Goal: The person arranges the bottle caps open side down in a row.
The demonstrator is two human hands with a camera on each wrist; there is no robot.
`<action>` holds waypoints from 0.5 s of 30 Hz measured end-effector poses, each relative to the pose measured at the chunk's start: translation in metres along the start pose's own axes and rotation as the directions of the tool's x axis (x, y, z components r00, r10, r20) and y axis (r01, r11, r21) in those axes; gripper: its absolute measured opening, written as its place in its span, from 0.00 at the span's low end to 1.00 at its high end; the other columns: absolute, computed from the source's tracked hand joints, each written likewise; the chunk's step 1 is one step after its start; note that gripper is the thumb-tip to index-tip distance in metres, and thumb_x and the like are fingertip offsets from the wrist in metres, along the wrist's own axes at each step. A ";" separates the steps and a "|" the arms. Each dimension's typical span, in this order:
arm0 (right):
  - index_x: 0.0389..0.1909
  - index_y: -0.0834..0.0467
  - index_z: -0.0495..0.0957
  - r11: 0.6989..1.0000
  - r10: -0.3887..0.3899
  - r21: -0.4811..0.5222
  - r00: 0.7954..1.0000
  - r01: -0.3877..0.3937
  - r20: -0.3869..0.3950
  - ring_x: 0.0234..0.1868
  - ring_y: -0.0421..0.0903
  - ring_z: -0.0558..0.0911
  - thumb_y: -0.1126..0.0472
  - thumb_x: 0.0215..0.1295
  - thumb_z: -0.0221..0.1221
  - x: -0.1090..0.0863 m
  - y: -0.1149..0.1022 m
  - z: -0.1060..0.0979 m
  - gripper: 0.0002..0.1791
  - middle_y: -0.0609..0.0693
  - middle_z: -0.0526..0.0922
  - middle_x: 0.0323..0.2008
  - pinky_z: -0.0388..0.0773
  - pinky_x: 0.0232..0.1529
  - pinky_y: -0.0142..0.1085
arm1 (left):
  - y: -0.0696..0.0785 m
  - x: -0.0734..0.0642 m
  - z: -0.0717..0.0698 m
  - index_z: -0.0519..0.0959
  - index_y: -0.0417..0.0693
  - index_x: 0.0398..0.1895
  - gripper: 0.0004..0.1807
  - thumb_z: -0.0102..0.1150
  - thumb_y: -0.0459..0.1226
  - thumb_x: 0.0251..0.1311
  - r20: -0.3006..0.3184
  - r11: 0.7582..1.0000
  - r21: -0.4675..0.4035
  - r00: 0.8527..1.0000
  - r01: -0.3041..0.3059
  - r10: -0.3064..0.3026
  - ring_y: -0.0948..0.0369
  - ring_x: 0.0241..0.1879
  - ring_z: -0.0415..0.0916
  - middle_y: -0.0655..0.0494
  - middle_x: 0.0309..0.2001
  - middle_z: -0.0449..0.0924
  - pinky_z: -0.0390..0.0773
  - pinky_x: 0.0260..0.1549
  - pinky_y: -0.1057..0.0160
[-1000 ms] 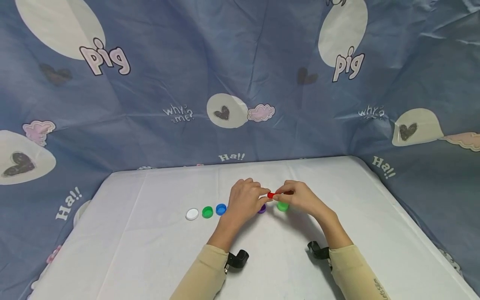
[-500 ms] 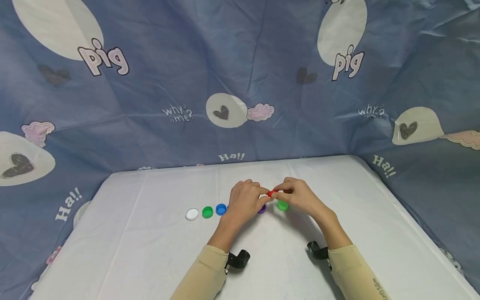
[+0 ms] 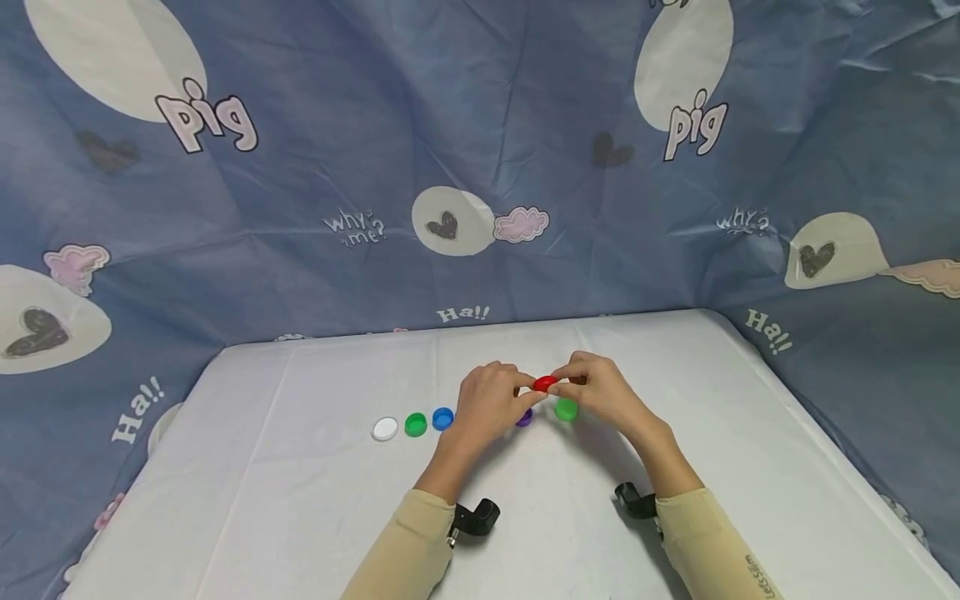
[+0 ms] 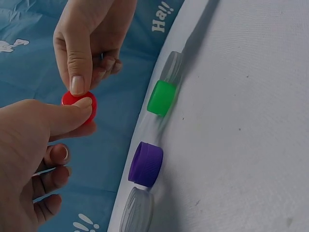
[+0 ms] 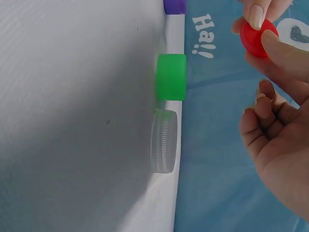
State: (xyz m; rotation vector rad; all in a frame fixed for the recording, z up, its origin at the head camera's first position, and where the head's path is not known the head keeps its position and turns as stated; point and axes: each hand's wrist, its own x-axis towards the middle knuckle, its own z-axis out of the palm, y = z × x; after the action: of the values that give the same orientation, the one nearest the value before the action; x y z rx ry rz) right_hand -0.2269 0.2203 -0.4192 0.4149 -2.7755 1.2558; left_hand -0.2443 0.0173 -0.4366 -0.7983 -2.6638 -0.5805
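Above the white table, both hands pinch one red bottle cap between thumb and fingers. My left hand has it from the left, my right hand from the right. In the right wrist view the round face of the red cap shows, partly covered by fingertips. Below the hands stand a purple cap and a bright green cap. Clear caps stand in the same row, one beyond the green cap and one beside the purple one.
Left of the left hand, a white cap, a darker green cap and a blue cap lie in a row on the white tablecloth. A blue printed curtain hangs behind the table.
The red cap has turned between the fingers, from edge-on to showing more of its face, and has risen slightly. The right hand has moved up a little; the left hand has barely moved.
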 end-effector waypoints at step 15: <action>0.37 0.58 0.89 1.000 -0.001 -0.019 1.000 0.001 0.014 0.29 0.42 0.72 0.62 0.58 0.68 0.002 0.008 0.003 0.07 0.48 0.77 0.26 0.69 0.31 0.32 | 0.003 -0.001 0.005 0.90 0.64 0.37 0.11 0.67 0.55 0.57 0.030 0.996 0.060 0.998 -0.062 0.060 0.67 0.23 0.67 0.68 0.18 0.71 0.65 0.27 0.68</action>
State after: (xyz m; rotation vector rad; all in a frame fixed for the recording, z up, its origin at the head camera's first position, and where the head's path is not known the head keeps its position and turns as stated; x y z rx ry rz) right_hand -0.2309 0.2228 -0.4265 0.4256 -2.7958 1.2297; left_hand -0.2426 0.0213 -0.4405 -0.8732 -2.6580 -0.4734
